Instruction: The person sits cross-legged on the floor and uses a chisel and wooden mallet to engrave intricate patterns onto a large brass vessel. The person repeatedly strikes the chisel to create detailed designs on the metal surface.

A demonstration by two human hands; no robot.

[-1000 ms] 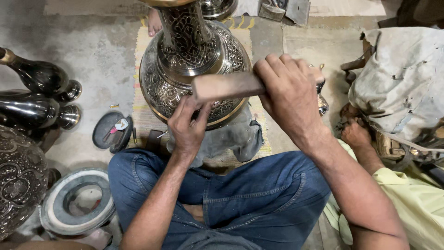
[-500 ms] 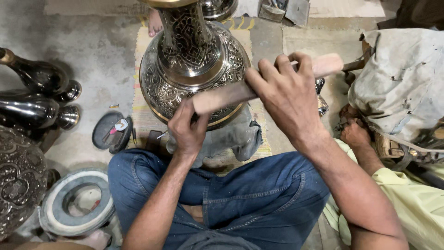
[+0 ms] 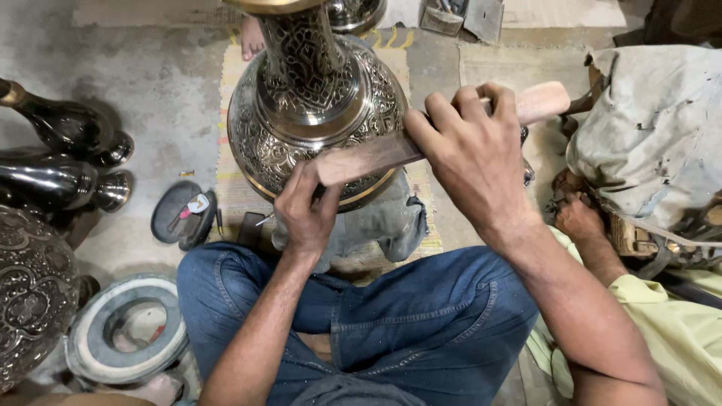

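Observation:
A large engraved metal vase (image 3: 316,113) stands on a cloth between my knees. My right hand (image 3: 474,154) grips a wooden mallet (image 3: 376,156) by its handle; the handle's pale end sticks out to the right. The mallet's flat head lies against the vase's belly. My left hand (image 3: 307,212) is closed just below the mallet head and pinches a thin metal tool (image 3: 265,219) against the vase's lower curve. The tool's tip is hidden by the fingers.
Dark polished vases (image 3: 60,162) lie at the left, with an engraved one (image 3: 30,297) below them. A grey ring (image 3: 124,342) and a small black dish (image 3: 180,214) sit on the floor. Another person's hand (image 3: 579,218) and pale sleeve are at the right, under a grey bag (image 3: 654,135).
The mallet swung from lying flat across the vase to a slanted position, handle end now out to the right. My left hand stayed pressed at the vase.

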